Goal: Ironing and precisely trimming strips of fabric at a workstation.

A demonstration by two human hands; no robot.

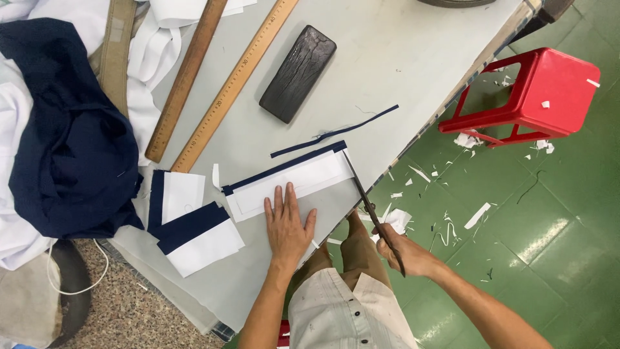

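My left hand (pixel 287 226) lies flat, fingers released, on one white navy-edged panel (pixel 290 181) near the desk (pixel 400 58) edge. Right hand (pixel 403 249) fingers grasp one pair of scissors (pixel 368 203). Two rulers (pixel 226 84), one dark block (pixel 298 73) beyond.

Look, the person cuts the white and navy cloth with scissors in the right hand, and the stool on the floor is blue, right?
Not quite: the stool is red, as the head view shows. The rest holds: the right hand works the scissors at the white and navy cloth.

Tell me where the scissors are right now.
In the head view, the scissors are in the right hand, blades at the right end of the white-and-navy fabric piece.
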